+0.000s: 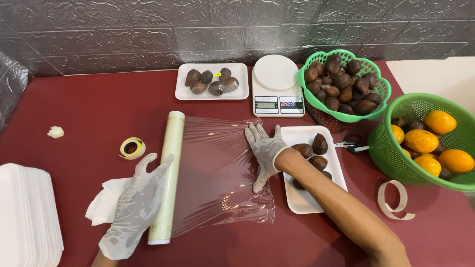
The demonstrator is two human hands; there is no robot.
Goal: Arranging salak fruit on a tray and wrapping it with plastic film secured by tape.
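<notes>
Clear film is lying pulled out across the table's middle, the left hand pressing flat on the roll, the right hand flat on its far edge, while the fruit tray beside it is sitting unwrapped.

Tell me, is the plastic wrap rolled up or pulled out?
Pulled out: a clear sheet of plastic wrap stretches from the roll to the right hand.

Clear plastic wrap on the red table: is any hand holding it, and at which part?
Neither hand grips it. The left hand rests on the pale roll; the right hand presses flat on the clear plastic wrap's pulled-out right edge.
</notes>
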